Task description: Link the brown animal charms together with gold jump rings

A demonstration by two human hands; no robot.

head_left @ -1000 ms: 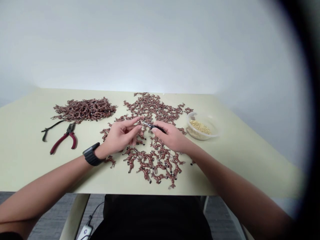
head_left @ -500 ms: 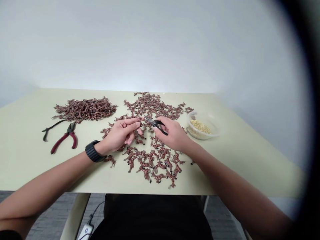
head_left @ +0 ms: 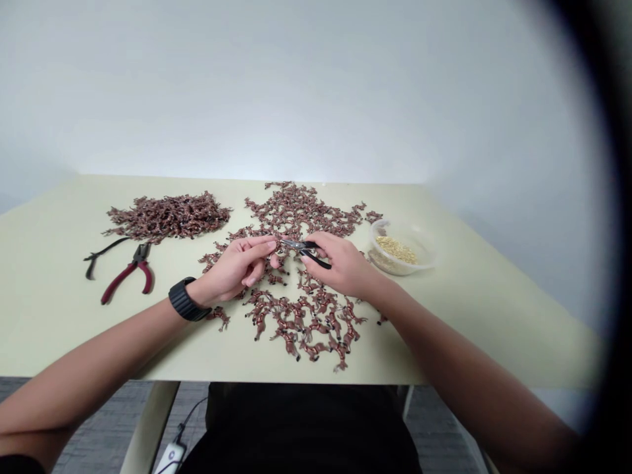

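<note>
My left hand (head_left: 239, 263), with a black watch on its wrist, is closed in a pinch of thumb and index finger. The small piece at its fingertips blends with the brown figures behind, so I cannot make it out. My right hand (head_left: 343, 262) grips black-handled pliers (head_left: 316, 256), whose slim metal jaws point left and reach close to the left fingertips. Beneath and around both hands lie many small brown deer figures (head_left: 296, 309), spread over the table. A clear plastic bowl (head_left: 428, 257) with small gold-coloured pieces (head_left: 396, 250) stands right of my right hand.
On the left of the pale yellow table (head_left: 64, 316) is a dense heap of brown figures (head_left: 168, 216). Red-handled pliers (head_left: 129, 273) and a thin black tool (head_left: 101, 253) lie before it. A wall (head_left: 247, 85) rises behind the table.
The pliers in my right hand have shifted slightly down and left, and their jaws are nearer the left fingertips. My left fingers have drawn a little closer together.
</note>
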